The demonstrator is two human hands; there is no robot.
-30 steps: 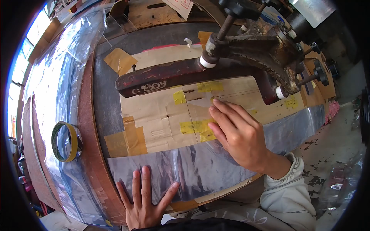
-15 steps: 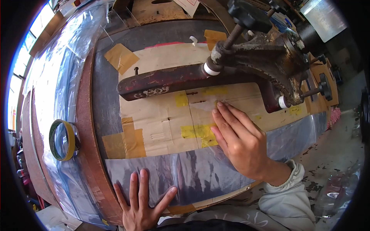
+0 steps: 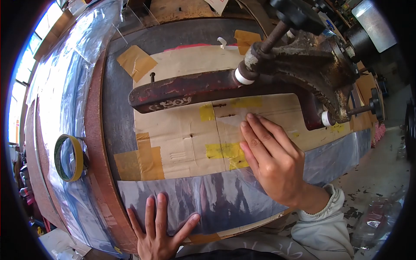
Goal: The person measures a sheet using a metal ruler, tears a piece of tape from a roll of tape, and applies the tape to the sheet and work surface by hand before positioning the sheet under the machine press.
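Observation:
My left hand lies flat with fingers spread on a shiny grey plastic sheet along the near edge of the work surface. My right hand has its fingers close together, fingertips down on the cream cardboard. At those fingertips lies a thin, translucent plastic piece, its far part hidden under the fingers. Yellow tape and dark seam lines mark the cardboard around it. Just beyond my right hand, the dark metal arm of a machine stretches across the cardboard.
Black knobs and a heavy cast bracket stand at the upper right. A tape roll rests on clear plastic sheeting at the left. Brown tape holds down the cardboard's edges. A small pin sticks up behind the arm.
The view has shifted slightly, so the machine appears a little further right. Both hands keep nearly the same place and pose on the surface.

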